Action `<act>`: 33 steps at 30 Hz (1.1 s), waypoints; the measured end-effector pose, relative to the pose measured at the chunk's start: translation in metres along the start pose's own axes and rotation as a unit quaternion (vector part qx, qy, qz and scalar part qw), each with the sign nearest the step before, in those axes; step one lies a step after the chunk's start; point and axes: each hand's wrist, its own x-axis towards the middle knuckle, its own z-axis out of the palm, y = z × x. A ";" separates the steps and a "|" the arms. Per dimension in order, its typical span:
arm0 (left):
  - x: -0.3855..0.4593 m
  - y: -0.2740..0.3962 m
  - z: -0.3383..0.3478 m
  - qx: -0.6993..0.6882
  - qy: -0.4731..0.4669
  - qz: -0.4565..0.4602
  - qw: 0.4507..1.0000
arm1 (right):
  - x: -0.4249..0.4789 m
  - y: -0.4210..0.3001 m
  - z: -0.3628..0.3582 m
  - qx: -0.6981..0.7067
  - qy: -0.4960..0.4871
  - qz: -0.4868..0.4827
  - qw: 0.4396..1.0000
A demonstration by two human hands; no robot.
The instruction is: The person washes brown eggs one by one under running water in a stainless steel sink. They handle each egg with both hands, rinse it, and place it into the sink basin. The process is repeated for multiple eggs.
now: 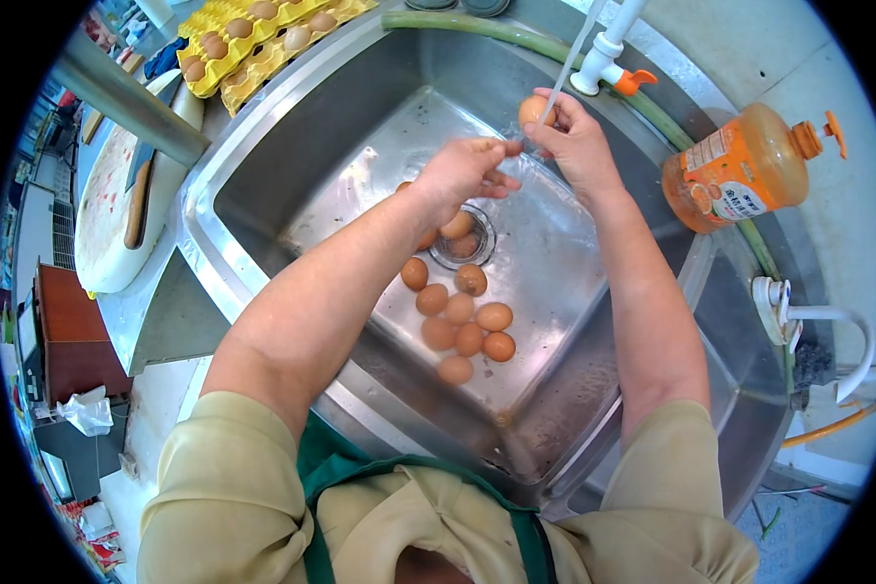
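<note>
My right hand [573,142] holds a brown egg [534,111] under the stream of water [566,69] at the far right side of the steel sink [379,95]. Close to its left, my left hand [474,169] is held over the basin with its fingers apart and nothing seen in it. Several brown eggs [469,339] lie on the sink floor below my hands. A few more eggs [455,225] rest at the round drain [488,252], partly hidden by my left forearm.
Yellow egg trays [266,55] with eggs stand beyond the sink's upper left rim. A knife [139,197] lies on a round white cutting board [102,212] at left. A white tap [604,55], a green hose [482,28] and an orange pump bottle [737,168] are along the right side.
</note>
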 end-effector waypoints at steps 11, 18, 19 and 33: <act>-0.002 0.001 0.004 -0.028 -0.032 -0.001 0.999 | -0.005 -0.028 -0.013 0.130 -0.175 0.076 0.973; 0.012 -0.012 -0.002 0.274 0.041 0.099 0.956 | -0.001 -0.022 -0.018 0.179 -0.145 0.103 0.968; 0.016 -0.030 -0.010 0.330 0.054 0.161 0.929 | -0.002 -0.023 -0.013 0.170 -0.137 0.109 0.970; 0.000 -0.006 0.015 0.018 0.000 0.118 0.993 | -0.012 -0.005 0.020 0.249 -0.066 0.251 0.933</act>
